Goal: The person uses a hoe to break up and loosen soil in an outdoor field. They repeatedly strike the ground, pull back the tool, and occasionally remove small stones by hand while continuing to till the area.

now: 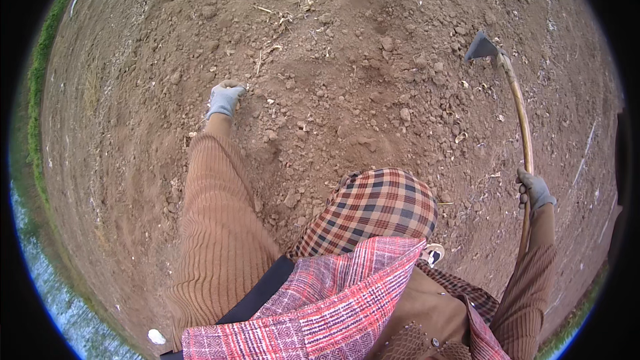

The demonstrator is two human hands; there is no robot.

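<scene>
My right hand [536, 191], in a grey glove, grips the wooden handle [521, 110] of a hoe on the right side of the view. The dark metal hoe blade [482, 48] is at the far end of that handle, up and away from my body. On the left, my left hand [227, 98] wears a light grey work glove and reaches out over the loose brown soil [320, 100]. Its fingers are bent together at the tips. Whether anything small is between them is too fine to tell.
Dry stalks [267, 55], clods and pale scraps lie scattered over the soil. Checked cloth [385, 205] bulges out below me, with a shoe [434, 254] beside it. A white scrap [156, 336] lies at lower left. Green growth [37, 85] borders the field's left edge.
</scene>
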